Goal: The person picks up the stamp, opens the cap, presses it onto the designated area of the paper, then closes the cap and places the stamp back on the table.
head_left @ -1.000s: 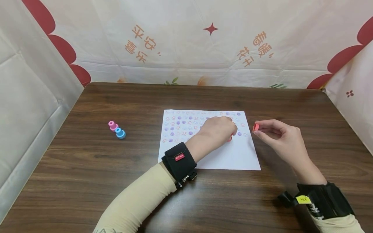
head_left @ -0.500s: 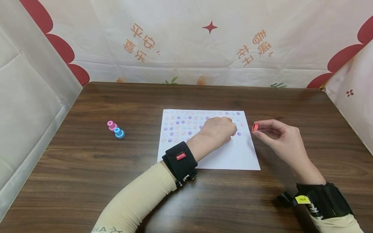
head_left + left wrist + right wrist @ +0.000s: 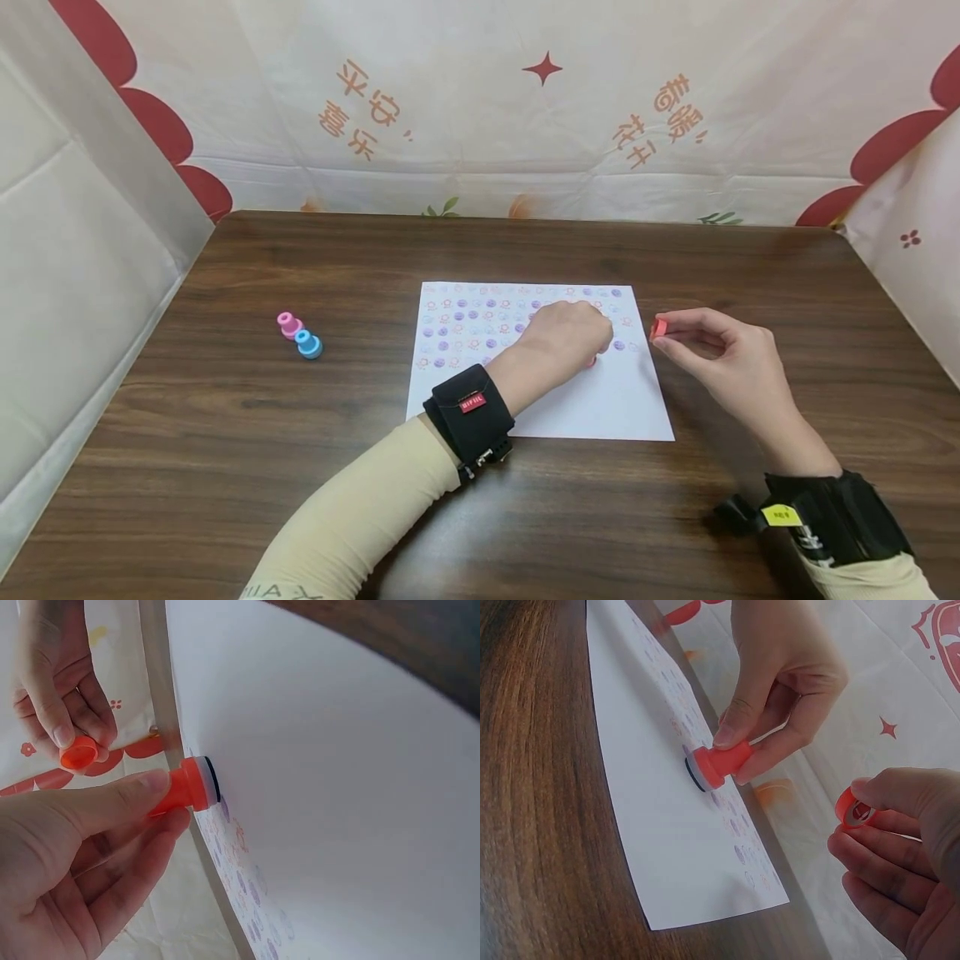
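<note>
My left hand [image 3: 562,337] pinches a red toy stamp [image 3: 187,786] by its handle, thumb on one side and fingers on the other. The stamp's dark-edged face is turned down at the white paper [image 3: 600,408], close over it beside the printed rows. Purple, red and blue stamped marks [image 3: 472,315] run across the paper's upper part. Off the paper's right edge, my right hand [image 3: 731,354] holds a small red cap [image 3: 855,808] between thumb and fingertips, its hollow side showing in the left wrist view. From the head view, the left hand hides most of the stamp.
A pink stamp [image 3: 288,325] and a blue stamp [image 3: 308,344] stand side by side on the left of the brown wooden table [image 3: 225,467]. Behind the table hangs a pale printed cloth [image 3: 465,100].
Both hands stay in nearly the same place, still holding the stamp and the cap. The head view shifts very slightly.
</note>
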Demonstrator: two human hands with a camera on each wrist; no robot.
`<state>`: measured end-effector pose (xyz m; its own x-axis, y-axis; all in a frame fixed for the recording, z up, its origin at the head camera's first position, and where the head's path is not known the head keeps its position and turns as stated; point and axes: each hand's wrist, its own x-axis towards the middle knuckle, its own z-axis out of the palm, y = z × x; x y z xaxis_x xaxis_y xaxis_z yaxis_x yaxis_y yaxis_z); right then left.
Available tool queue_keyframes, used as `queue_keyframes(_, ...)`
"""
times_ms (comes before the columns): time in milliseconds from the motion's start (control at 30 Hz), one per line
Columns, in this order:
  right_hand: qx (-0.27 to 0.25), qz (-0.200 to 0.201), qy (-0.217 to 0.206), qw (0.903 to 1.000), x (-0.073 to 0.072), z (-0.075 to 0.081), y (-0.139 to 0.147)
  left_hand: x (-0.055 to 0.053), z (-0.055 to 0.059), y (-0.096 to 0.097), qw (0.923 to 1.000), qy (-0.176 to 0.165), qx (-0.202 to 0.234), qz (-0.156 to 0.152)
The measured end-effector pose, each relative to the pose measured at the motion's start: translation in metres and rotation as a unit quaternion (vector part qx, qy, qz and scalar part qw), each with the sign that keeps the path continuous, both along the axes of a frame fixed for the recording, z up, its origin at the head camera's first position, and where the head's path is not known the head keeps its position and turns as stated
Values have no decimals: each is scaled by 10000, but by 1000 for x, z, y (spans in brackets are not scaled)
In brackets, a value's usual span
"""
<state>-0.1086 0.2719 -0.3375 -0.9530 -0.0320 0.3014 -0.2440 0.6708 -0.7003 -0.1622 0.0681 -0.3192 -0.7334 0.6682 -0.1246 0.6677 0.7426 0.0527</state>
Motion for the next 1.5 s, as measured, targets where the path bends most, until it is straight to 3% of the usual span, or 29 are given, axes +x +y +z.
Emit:
queue_keyframes(233, 99, -20, -28, 9999, 0, -1, 1, -2, 3, 3, 9998, -203, 23, 12)
queue_keyframes(967, 16, 17, -23, 10000, -3, -2, -3, 0, 4, 4, 10000, -32, -43, 34)
queue_keyframes(1500, -57, 59, -77, 9999, -2, -4, -6, 0, 4, 5, 9998, -104, -124, 65)
